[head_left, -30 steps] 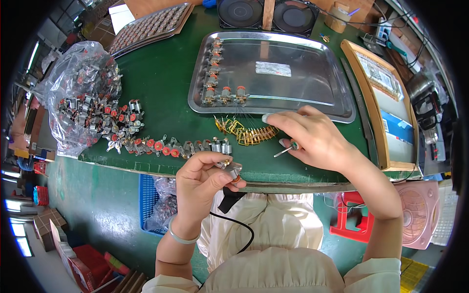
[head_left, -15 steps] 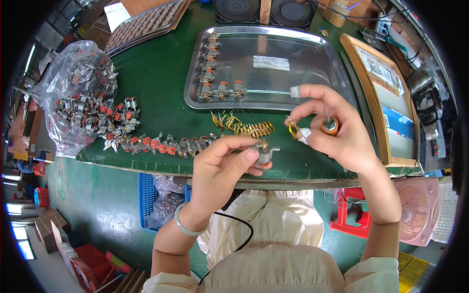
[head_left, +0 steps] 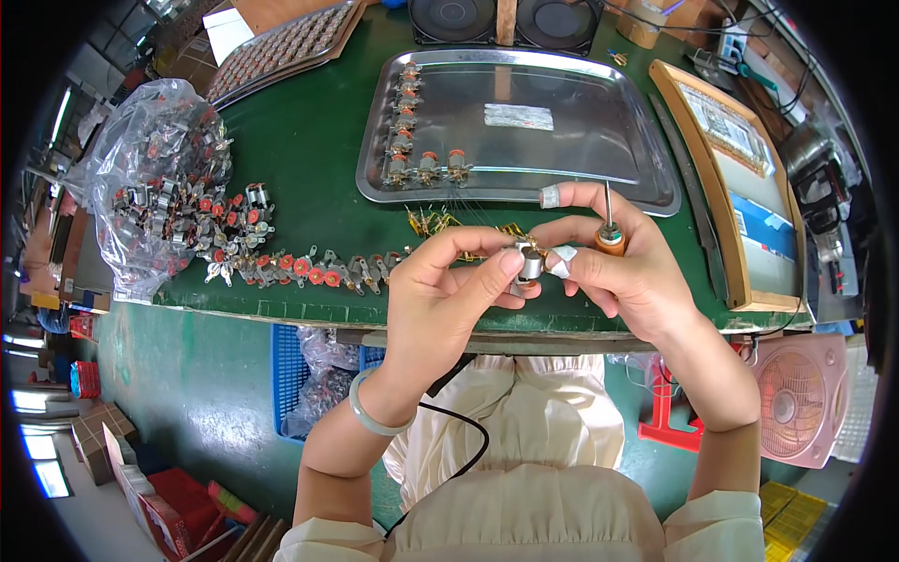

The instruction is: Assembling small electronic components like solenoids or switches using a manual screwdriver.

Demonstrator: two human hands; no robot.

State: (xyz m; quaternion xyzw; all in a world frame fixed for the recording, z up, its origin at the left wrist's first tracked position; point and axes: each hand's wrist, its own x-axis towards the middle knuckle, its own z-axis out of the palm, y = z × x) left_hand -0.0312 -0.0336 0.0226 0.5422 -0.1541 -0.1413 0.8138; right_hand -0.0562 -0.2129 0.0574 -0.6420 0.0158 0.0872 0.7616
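Note:
My left hand (head_left: pixel 445 286) is closed around a small silver motor-like part (head_left: pixel 531 267), pinching it between thumb and fingers above the table's near edge. My right hand (head_left: pixel 641 276), with white tape on its thumb and forefinger, meets the part from the other side. A wooden-handled tool (head_left: pixel 610 238) with a thin metal shaft pointing up is tucked in the right hand's fingers. At the top of the part is a small yellow piece (head_left: pixel 534 242), mostly hidden by the right fingertips. Behind my hands lie several thin yellow pieces (head_left: pixel 433 222) with fine wires.
A metal tray (head_left: pixel 590 122) holds similar parts (head_left: pixel 405 122) along its left and near sides. More parts (head_left: pixel 318 270) trail from a clear plastic bag (head_left: pixel 154 112) at left. Right of the tray are a dark strip (head_left: pixel 691 187) and a wooden frame (head_left: pixel 740 234). Two black fans (head_left: pixel 454 17) stand behind.
My right hand has moved left and down with the tool and the yellow piece, to the part. The left hand has shifted slightly right and up, turning the part.

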